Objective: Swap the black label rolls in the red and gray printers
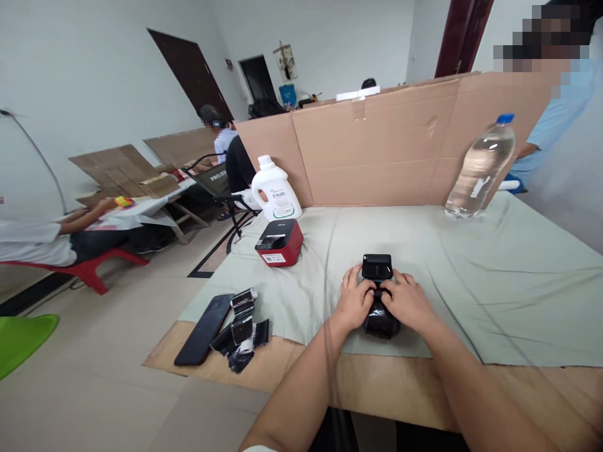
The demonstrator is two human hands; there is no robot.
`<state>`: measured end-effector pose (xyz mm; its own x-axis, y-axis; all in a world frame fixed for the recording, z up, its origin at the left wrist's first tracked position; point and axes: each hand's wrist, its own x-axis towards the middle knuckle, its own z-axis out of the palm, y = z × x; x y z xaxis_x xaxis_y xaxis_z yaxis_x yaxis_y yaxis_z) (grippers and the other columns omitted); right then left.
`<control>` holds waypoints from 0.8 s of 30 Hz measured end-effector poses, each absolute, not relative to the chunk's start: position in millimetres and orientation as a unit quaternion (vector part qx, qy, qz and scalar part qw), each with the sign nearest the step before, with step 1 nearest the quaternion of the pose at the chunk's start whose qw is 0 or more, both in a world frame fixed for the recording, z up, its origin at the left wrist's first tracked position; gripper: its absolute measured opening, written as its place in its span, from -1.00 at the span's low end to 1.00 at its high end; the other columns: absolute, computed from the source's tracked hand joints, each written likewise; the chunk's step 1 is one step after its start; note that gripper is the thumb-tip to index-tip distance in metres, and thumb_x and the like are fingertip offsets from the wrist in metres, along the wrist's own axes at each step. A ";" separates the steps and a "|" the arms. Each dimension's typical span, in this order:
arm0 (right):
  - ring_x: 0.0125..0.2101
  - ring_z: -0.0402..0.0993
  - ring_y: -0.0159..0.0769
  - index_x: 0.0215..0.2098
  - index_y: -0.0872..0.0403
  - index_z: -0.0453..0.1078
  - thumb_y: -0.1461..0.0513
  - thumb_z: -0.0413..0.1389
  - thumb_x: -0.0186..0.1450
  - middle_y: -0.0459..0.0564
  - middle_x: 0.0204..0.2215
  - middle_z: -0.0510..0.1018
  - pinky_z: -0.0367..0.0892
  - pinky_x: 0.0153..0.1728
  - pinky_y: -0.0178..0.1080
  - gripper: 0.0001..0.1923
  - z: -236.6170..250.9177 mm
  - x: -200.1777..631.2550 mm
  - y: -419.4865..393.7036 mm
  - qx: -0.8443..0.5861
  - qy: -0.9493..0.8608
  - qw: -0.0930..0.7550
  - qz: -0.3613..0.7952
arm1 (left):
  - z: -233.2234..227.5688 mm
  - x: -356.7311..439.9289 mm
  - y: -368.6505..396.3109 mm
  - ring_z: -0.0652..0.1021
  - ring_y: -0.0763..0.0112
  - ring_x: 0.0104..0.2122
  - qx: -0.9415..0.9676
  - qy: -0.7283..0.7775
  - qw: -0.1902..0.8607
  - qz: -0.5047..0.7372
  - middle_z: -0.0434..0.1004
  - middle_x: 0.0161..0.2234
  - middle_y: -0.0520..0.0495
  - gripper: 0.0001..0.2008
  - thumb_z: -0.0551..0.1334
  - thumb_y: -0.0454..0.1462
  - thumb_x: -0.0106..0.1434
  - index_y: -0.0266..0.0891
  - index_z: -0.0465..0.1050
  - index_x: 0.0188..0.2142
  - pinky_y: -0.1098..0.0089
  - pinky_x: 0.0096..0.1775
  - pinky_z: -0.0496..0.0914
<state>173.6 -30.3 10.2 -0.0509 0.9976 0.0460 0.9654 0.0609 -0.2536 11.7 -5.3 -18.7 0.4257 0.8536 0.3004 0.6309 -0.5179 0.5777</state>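
Note:
On the green cloth in front of me sits a small glossy black device (377,269) with what looks like a raised lid. My left hand (352,300) grips its left side, fingers curled along the edge and thumb pressed inward. From the right, my right hand (406,299) holds it the same way, the two thumbs nearly meeting over its middle. A shiny black rounded part (380,321) shows below the thumbs, towards me; I cannot tell whether it belongs to the device. The fingers hide much of the device's middle.
A red and black box (279,243) and a white jug (277,194) stand left. Near the front left edge lie a dark phone-like slab (203,331) and crumpled black strips (242,329). A water bottle (480,166) stands right, before a cardboard screen (377,150). Other people are beyond.

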 end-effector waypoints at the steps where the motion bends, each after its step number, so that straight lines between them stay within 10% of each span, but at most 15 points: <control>1: 0.13 0.22 0.03 -0.07 -0.02 0.50 0.19 -0.04 0.29 0.13 0.16 0.34 0.21 0.00 0.02 -0.66 12.4 174.3 -28.4 -0.680 -0.722 0.093 0.090 | -19.5 11.6 -5.4 0.06 0.11 0.27 0.820 0.452 0.196 0.292 0.00 0.29 -0.15 -0.77 0.05 -0.32 0.31 -0.17 0.45 -0.14 -0.04 0.24 0.07; 14: -0.23 0.44 -0.10 -0.39 -0.02 0.51 0.09 0.29 0.00 0.04 -0.33 0.52 0.31 -0.28 -0.20 -0.78 12.0 179.2 6.4 -0.665 -0.728 0.081 0.142 | -22.0 11.2 -6.1 0.12 0.14 0.26 0.805 0.461 0.222 0.302 0.13 0.23 -0.21 -0.66 -0.02 -0.23 0.37 -0.18 0.45 -0.02 0.02 0.24 0.10; 24: -0.17 0.42 -0.13 -0.34 -0.01 0.54 0.12 0.27 0.05 0.06 -0.15 0.47 0.32 -0.19 -0.16 -0.80 -0.3 185.0 -2.0 -0.629 -0.747 0.186 0.113 | -25.9 10.3 3.9 0.09 0.11 0.27 0.796 0.458 0.285 0.275 0.17 0.20 -0.19 -0.72 0.17 -0.28 0.19 -0.18 0.44 -0.08 0.05 0.23 0.08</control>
<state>185.0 -2.0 -0.3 -0.1401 0.9809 0.1349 0.8968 0.1835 -0.4025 10.3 3.9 -25.9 0.4304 0.8852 0.1766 0.5726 -0.4190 0.7047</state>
